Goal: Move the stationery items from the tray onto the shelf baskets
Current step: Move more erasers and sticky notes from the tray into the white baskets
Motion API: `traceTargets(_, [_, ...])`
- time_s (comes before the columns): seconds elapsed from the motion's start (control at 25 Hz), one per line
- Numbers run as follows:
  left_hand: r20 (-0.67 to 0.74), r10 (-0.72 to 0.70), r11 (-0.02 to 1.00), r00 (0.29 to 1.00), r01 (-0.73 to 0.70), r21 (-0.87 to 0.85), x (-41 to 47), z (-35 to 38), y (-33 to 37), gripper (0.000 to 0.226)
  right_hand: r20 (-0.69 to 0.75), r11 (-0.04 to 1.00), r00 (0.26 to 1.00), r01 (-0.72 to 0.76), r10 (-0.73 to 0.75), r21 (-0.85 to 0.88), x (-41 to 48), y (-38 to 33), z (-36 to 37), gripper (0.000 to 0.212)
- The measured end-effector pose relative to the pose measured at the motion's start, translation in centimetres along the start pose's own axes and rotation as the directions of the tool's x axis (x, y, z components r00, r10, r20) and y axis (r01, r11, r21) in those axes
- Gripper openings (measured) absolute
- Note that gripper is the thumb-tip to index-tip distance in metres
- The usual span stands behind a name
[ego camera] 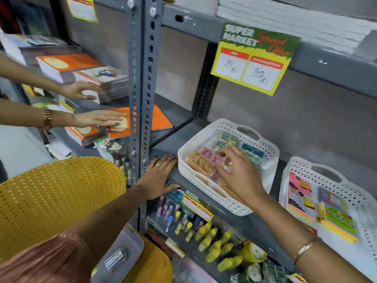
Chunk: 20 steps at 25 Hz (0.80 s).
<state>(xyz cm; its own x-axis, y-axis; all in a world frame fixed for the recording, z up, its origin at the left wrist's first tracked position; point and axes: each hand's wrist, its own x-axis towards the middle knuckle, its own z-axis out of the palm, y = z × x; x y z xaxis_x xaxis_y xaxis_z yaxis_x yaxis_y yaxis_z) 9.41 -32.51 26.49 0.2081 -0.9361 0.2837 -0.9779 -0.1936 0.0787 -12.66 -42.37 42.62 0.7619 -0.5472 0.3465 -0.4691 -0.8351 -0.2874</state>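
Note:
A white lattice basket (190, 160) stands on the grey shelf (244, 223). It holds tan and pink eraser packs (201, 162) and blue-yellow packets (250, 151). My right hand (236, 172) reaches into this basket, fingers curled over the packs; whether it grips one I cannot tell. My left hand (158, 176) lies flat and spread on the shelf's front edge, left of the basket, holding nothing. A second white basket (330, 172) to the right holds colourful sticky-note packs (320, 203). A clear tray (120, 256) with one packet sits low, below my left arm.
Another person's two hands (95, 117) rest on orange notebooks (142, 121) on the left shelf unit. A grey perforated post (142, 82) divides the units. A yellow perforated chair back (57, 199) stands at lower left. Yellow glue bottles (216, 240) and pens fill the shelf below.

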Motion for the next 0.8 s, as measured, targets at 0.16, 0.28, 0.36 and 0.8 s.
traceTargets(0.16, [0.002,-0.097,0.995,0.995,0.097,-0.037,-8.0,-0.3,-2.3,0.086,0.009,0.962,0.982,0.186,-0.191,0.198,-0.1,-5.9,4.0,0.028])
traceTargets(0.28, [0.039,-0.242,0.968,0.969,0.244,-0.057,-16.4,1.0,-5.1,0.081,0.140,0.925,0.933,0.291,-0.330,0.243,-1.1,-9.1,10.2,0.033])
traceTargets(0.36, [0.115,-0.371,0.924,0.922,0.378,-0.052,-22.7,2.4,-6.9,0.082,0.295,0.908,0.868,0.332,-0.400,0.254,-2.1,-11.4,16.4,0.032])
traceTargets(0.8, [0.459,-0.359,0.923,0.813,0.383,0.043,-46.1,15.3,-5.9,0.078,0.778,0.882,0.447,0.375,-0.442,0.285,-11.6,-17.7,43.2,0.041])
